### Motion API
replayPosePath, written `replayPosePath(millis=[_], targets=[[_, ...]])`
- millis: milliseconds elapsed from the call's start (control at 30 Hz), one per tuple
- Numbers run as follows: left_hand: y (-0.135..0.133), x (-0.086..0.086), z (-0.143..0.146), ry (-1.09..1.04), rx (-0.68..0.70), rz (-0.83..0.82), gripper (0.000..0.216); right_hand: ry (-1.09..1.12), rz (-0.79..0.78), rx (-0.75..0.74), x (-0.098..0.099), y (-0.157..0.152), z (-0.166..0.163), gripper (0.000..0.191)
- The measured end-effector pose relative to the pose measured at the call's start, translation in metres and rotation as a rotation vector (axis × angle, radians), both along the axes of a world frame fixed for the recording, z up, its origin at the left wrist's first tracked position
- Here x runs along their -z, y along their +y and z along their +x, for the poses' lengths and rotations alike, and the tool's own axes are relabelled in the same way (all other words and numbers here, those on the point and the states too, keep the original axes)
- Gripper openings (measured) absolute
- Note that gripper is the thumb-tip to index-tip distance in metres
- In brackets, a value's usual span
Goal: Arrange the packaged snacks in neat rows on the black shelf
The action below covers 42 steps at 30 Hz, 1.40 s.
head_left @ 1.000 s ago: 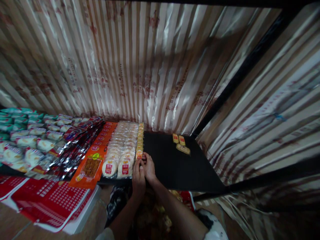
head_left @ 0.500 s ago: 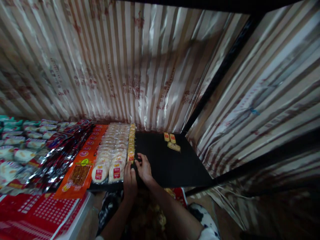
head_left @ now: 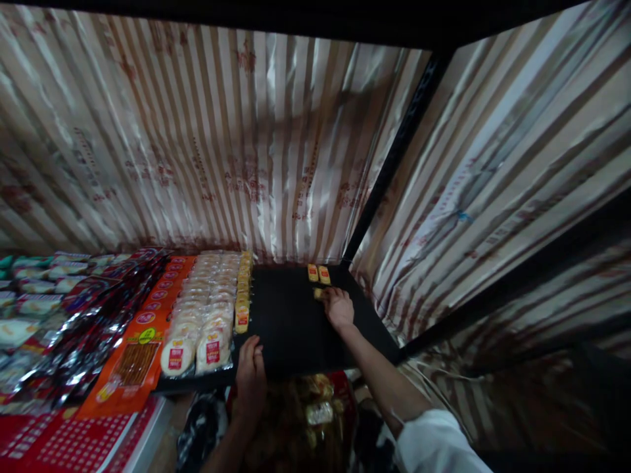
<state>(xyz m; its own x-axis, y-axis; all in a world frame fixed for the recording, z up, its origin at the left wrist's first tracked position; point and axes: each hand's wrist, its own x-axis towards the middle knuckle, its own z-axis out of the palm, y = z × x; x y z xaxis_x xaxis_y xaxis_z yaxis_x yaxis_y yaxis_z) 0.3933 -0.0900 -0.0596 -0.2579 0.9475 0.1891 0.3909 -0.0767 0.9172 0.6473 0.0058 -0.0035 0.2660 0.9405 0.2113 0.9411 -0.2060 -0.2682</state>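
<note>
My right hand (head_left: 338, 307) reaches to the back right of the black shelf (head_left: 290, 328) and closes its fingers on a small yellow snack packet (head_left: 318, 293). Two more yellow packets (head_left: 318, 273) lie just behind it. My left hand (head_left: 250, 376) rests on the shelf's front edge with its fingers curled over it, holding nothing that shows. A row of small yellow packets (head_left: 242, 297) runs front to back just left of the bare shelf space, next to rows of round white cakes (head_left: 202, 315).
Orange packets (head_left: 142, 328) and dark red foil packets (head_left: 93, 309) fill the shelf to the left. Striped shiny paper (head_left: 221, 144) lines the back and right walls. A black post (head_left: 389, 164) stands at the corner. A bag of snacks (head_left: 305, 414) sits below the shelf.
My right hand left the front of the yellow row and reached to the back right packets. My left hand drew back to the shelf edge. The view swung to the right.
</note>
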Motion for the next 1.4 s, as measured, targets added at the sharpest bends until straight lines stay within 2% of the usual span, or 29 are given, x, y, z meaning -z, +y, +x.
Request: replayPosePath(millis=[67, 167, 300, 367, 433, 533, 633, 733, 833, 967, 1133, 1200, 1400], targets=[[-0.003, 0.0, 0.004, 0.003, 0.034, 0.007, 0.035, -0.021, -0.02, -0.055, -0.003, -0.011, -0.008, 0.03], [-0.009, -0.001, 0.01, -0.004, 0.088, 0.045, 0.034, -0.006, -0.051, -0.241, -0.006, -0.034, -0.032, 0.026], [-0.014, -0.003, 0.02, -0.059, 0.088, 0.001, 0.032, 0.213, -0.048, -0.453, -0.001, -0.072, -0.073, 0.024], [-0.017, -0.007, 0.021, -0.092, 0.062, -0.068, 0.033, 0.441, -0.068, -0.448, 0.005, -0.089, -0.092, 0.022], [-0.021, -0.012, 0.019, -0.102, 0.037, -0.12, 0.036, 0.691, -0.089, -0.369, 0.011, -0.101, -0.106, 0.022], [-0.027, -0.025, 0.011, -0.046, 0.012, -0.112, 0.038, 0.986, -0.096, -0.269, 0.015, -0.112, -0.122, 0.031], [-0.032, -0.038, 0.001, -0.005, -0.019, -0.064, 0.036, 1.183, -0.113, -0.282, 0.012, -0.116, -0.135, 0.041], [-0.035, -0.046, -0.007, -0.019, -0.026, -0.042, 0.035, 1.301, -0.122, -0.335, 0.006, -0.118, -0.147, 0.042], [-0.038, -0.048, -0.012, -0.04, -0.014, -0.038, 0.038, 1.295, -0.132, -0.344, 0.004, -0.116, -0.157, 0.04], [-0.042, -0.042, -0.017, -0.058, -0.004, -0.002, 0.047, 1.268, -0.131, -0.313, 0.01, -0.106, -0.166, 0.036], [-0.041, -0.027, -0.021, -0.039, -0.059, 0.034, 0.042, 1.229, 0.09, -0.156, 0.019, -0.082, -0.184, 0.036], [-0.038, -0.022, -0.022, -0.041, -0.058, 0.03, 0.042, 1.201, 0.122, -0.144, 0.022, -0.072, -0.191, 0.033], [-0.025, -0.016, -0.025, -0.037, -0.049, 0.049, 0.042, 0.902, 0.076, -0.181, 0.028, -0.058, -0.2, 0.025]])
